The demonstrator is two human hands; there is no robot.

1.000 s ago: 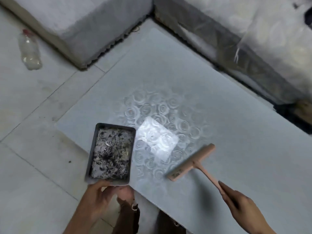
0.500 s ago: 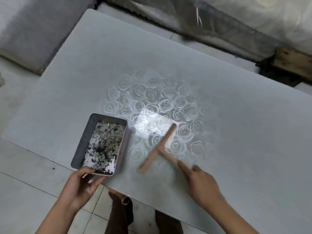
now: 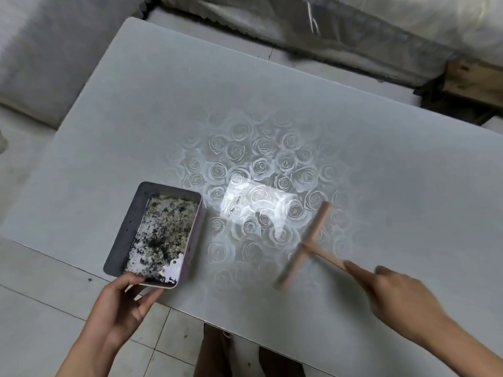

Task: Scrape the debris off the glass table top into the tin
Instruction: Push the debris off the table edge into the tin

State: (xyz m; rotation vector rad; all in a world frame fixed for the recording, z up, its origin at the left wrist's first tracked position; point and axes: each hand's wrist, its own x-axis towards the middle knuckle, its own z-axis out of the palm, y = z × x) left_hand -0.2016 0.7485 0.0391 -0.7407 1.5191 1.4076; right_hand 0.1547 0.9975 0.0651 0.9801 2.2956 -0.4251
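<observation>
A frosted glass table top (image 3: 163,104) printed with pale roses (image 3: 258,164) stands over a tiled floor (image 3: 40,308), with grey upholstery (image 3: 35,50) beyond its far left corner and plastic-wrapped furniture (image 3: 353,28) along the far side.

The left hand (image 3: 122,303) holds the near end of the tin (image 3: 119,235) at the table's near edge: the thumb lies over the rim and the fingers curl underneath. From that grip the tin runs away across the glass, and its bottom is covered with dark and pale debris (image 3: 166,232).

The right hand (image 3: 400,292) grips the handle end of a T-shaped wooden scraper (image 3: 304,243) with the forefinger laid along the handle. The hand and tool are blurred, so the other fingers cannot be made out. The crossbar sits ahead and to the left of this grip, over the rose print and well apart from the tin.

Between the crossbar and the tin's right wall is a bright patch of reflected light (image 3: 253,205) — a few dark specks (image 3: 234,211) show on the glass at its left side.
</observation>
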